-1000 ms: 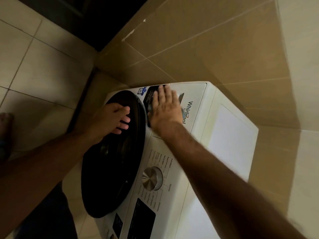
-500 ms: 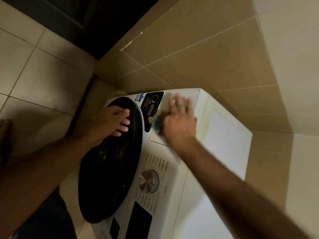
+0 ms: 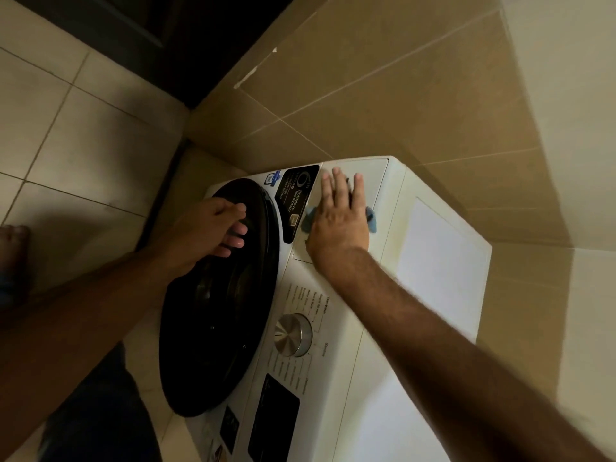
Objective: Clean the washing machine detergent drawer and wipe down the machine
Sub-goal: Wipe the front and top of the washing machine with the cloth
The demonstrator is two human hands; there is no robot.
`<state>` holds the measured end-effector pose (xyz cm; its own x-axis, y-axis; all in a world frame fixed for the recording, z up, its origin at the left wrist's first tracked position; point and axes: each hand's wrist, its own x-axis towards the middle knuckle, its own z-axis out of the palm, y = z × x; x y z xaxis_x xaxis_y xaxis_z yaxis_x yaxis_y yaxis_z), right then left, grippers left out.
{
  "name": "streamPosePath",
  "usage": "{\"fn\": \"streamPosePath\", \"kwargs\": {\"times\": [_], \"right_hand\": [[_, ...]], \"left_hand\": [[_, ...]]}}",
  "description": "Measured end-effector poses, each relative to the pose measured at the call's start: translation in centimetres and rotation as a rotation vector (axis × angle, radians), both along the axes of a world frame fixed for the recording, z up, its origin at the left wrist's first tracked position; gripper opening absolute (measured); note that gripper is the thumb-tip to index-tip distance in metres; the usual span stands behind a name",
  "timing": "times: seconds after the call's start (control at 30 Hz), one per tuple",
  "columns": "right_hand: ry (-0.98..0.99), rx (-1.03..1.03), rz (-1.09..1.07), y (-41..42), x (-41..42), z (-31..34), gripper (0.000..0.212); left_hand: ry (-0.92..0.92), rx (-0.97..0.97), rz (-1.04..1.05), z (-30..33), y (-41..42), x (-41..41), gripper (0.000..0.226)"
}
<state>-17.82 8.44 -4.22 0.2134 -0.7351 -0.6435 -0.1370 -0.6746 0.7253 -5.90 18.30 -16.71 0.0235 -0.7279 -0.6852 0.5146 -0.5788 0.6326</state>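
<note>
Fingers of my left hand rest loosely curled on the dark round door, gripping nothing; farther off, my right hand lies flat with fingers straight, pressing a blue cloth onto the detergent drawer front of the washing machine.

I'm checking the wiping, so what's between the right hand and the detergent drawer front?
In the head view, a blue cloth lies under the flat right hand, pressed against the detergent drawer front; its edges poke out on both sides of the palm.
</note>
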Motion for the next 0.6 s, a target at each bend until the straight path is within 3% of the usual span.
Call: {"fn": "streamPosePath", "kwargs": {"times": [0.3,0.43,0.5,0.6], "right_hand": [[-0.115,0.436,-0.046,6.3,-2.7,-1.5,0.06],[-0.179,0.549,-0.076,6.1,-2.7,-0.2,0.044],[-0.287,0.568,-0.039,6.4,-3.7,1.4,0.038],[-0.399,0.451,-0.015,5.4,-5.6,4.6,0.052]], "left_hand": [[-0.008,-0.028,-0.004,1.2,-0.8,-0.3,0.019],[-0.012,-0.015,-0.037,1.1,-0.4,-0.6,0.018],[-0.006,-0.008,-0.042,1.2,-0.3,-0.6,0.017],[-0.005,-0.013,-0.042,1.7,-0.4,-1.0,0.018]]}}
